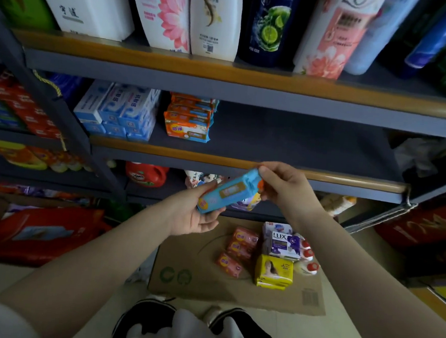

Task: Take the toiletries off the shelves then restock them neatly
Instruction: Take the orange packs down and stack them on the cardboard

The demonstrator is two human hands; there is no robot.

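A blue and orange soap pack [228, 193] is held in the air in front of the middle shelf [243, 163]. My left hand [197, 214] grips its lower end from below. My right hand [282, 184] pinches its upper end. On the middle shelf stand a stack of the same orange and blue soap packs [189, 119] and blue and white boxes [119, 112]; the shelf's right part is bare. On a flat cardboard sheet [194, 278] on the floor lie pink soap packs [239, 250], a purple LUX pack [281, 244], a yellow pack [273, 273] and small white bottles with red caps [308, 258].
Tall shampoo bottles [215, 19] line the top shelf. A red detergent jug [146, 175] stands on the bottom shelf. Red bags [38, 234] lie on the floor at left, red boxes [425, 227] at right. My shoes [193, 324] are at the cardboard's near edge.
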